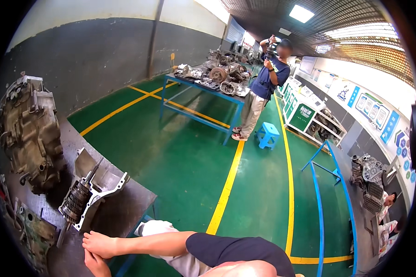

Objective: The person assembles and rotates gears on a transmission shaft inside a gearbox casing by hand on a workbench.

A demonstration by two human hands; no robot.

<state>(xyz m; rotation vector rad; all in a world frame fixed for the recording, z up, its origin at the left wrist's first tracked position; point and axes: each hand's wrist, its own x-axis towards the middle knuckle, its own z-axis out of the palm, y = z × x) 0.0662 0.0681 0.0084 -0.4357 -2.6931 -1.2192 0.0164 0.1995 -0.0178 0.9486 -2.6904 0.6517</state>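
Observation:
At the lower left, my right hand [101, 244] reaches across from a dark sleeve, its fingers pointing left and lightly bent. My left hand [96, 265] lies just below it, partly cut off by the picture's lower edge, with fingers extended. The two hands are close together and seem to touch; I see nothing held in either. Just beyond them on the metal bench [133, 203] is an open gearbox housing half [107, 187]. A gear shaft [77, 199] with stacked gears lies in it, and a thinner shaft end [62, 234] is near my fingers.
A large gearbox [30, 134] stands on the bench's far left, with a greenish casting [35, 235] nearer. Across the green floor, a person [268, 87] lifts a part beside a blue table [203, 83] of gearbox parts. A blue stool [267, 135] and blue frame [317, 198] stand right.

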